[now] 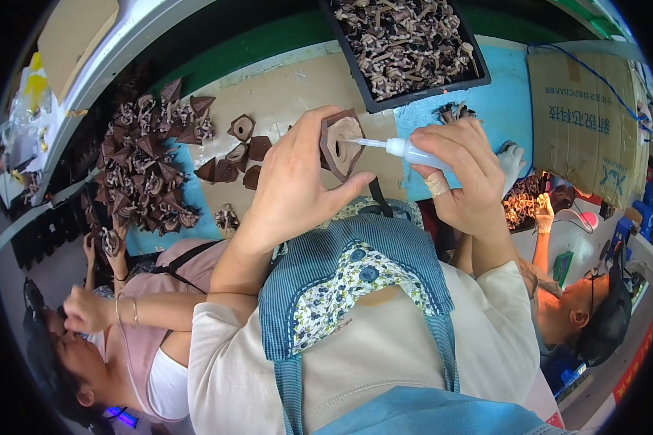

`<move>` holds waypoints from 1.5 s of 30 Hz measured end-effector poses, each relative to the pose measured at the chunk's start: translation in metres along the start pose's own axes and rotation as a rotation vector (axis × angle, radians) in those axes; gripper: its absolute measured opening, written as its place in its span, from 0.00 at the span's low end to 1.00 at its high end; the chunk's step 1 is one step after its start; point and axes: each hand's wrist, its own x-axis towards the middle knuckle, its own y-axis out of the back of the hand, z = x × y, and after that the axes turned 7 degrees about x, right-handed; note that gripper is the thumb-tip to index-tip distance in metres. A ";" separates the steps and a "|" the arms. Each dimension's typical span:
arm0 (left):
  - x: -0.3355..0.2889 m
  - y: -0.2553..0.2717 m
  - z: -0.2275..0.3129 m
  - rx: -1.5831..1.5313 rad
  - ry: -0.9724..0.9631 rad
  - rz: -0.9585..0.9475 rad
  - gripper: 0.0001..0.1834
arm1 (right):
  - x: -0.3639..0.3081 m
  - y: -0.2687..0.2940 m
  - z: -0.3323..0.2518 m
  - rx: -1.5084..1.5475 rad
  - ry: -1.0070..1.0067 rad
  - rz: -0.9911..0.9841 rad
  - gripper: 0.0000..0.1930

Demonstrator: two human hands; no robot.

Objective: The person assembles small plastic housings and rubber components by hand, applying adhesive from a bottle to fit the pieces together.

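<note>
My left hand (286,177) holds up a hollow brown, faceted base-like piece (343,132), its tan inner side facing right with a dark slot in it. In my right hand (463,168), which has a strip of tape round a finger, is a small white squeeze bottle (397,147). Its thin nozzle (371,143) reaches across to the piece, by the slot; whether the tip touches cannot be made out. Left of my left hand, several similar brown pieces (241,127) lie loose on the tan board.
A black tray (376,104) heaped with small brown and tan parts sits at the far side. Brown figures (141,156) are piled at the left. A cardboard box (584,119) stands at the right. Co-workers sit on both sides; a white glove (511,161) shows beyond my right hand.
</note>
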 end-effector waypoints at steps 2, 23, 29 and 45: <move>-0.001 -0.001 0.001 0.044 -0.063 0.026 0.37 | 0.005 -0.001 -0.003 -0.086 0.068 -0.009 0.18; 0.003 -0.032 -0.028 -0.245 -0.270 0.548 0.34 | -0.031 -0.013 0.008 0.503 -0.546 0.221 0.14; 0.014 -0.039 -0.033 -0.313 -0.445 0.631 0.36 | -0.105 -0.089 0.093 0.643 -0.628 0.202 0.16; 0.041 -0.061 -0.045 -0.336 -0.489 0.915 0.41 | -0.120 -0.095 0.129 -0.003 -0.511 0.034 0.18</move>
